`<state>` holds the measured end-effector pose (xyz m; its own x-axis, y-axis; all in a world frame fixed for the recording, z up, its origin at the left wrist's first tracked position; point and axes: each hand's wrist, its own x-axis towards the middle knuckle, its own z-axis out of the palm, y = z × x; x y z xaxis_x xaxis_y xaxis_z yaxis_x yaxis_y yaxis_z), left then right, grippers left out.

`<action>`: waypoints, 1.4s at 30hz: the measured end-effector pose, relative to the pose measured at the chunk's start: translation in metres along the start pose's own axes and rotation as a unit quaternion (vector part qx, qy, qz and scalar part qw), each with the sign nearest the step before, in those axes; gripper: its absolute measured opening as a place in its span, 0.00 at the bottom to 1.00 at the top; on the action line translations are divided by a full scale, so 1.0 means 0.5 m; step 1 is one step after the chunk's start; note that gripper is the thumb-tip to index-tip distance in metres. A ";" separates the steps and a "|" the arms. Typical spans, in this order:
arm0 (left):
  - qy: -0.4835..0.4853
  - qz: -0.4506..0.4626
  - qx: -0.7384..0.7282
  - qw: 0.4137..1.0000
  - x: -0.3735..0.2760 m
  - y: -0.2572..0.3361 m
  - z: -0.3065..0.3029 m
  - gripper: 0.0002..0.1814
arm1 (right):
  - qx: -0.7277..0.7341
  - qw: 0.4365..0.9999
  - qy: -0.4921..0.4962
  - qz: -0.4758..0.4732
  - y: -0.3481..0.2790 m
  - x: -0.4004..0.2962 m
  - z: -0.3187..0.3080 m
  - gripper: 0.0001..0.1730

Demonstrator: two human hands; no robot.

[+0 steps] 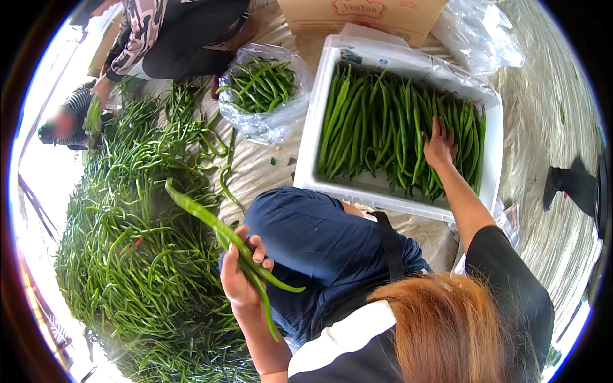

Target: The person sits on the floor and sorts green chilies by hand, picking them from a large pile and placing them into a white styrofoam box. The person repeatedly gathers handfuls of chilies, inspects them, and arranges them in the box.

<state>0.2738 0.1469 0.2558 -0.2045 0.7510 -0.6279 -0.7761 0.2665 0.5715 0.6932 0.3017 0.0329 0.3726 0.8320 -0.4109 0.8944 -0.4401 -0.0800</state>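
Observation:
Two long green chili peppers [206, 209] lie across the palm of my left hand [246, 268], with the fingers curled round them, above my lap and beside a large heap of green chilies [143, 273]. My right hand [439, 146] rests on the long green chilies [357, 119] that lie side by side in a white foam box [304, 165]. Its fingers are spread over those near the box's right part. Whether it grips any chili, I cannot tell.
A clear plastic bag [287, 122] of green chilies stands left of the box. Behind the box are a cardboard carton [311, 21] and a crumpled plastic bag [479, 38]. Another person [187, 43] bends over the heap at upper left. A dark-clad leg [574, 186] shows at far right.

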 end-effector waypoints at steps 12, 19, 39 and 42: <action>-0.138 0.014 -0.114 0.984 0.004 -0.007 -0.005 0.15 | 0.057 0.990 0.100 -0.077 -0.146 -0.118 -0.141 0.43; -0.156 0.190 0.187 0.951 0.102 -0.028 0.138 0.17 | 0.440 0.680 -0.155 -0.565 -0.432 -0.481 -0.210 0.35; -0.044 0.115 0.147 0.981 -0.058 0.047 -0.100 0.23 | 0.028 0.950 -0.155 -0.269 -0.957 0.169 0.167 0.53; -0.032 0.116 0.170 0.978 -0.038 0.041 -0.063 0.23 | 0.003 0.940 -0.138 -0.312 -0.928 0.139 0.153 0.46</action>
<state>0.2431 0.1187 0.2627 -0.3046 0.8486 -0.4326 -0.4688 0.2618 0.8436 0.2852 0.5378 -0.0277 -0.3037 0.8094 -0.5026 0.9157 0.1024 -0.3886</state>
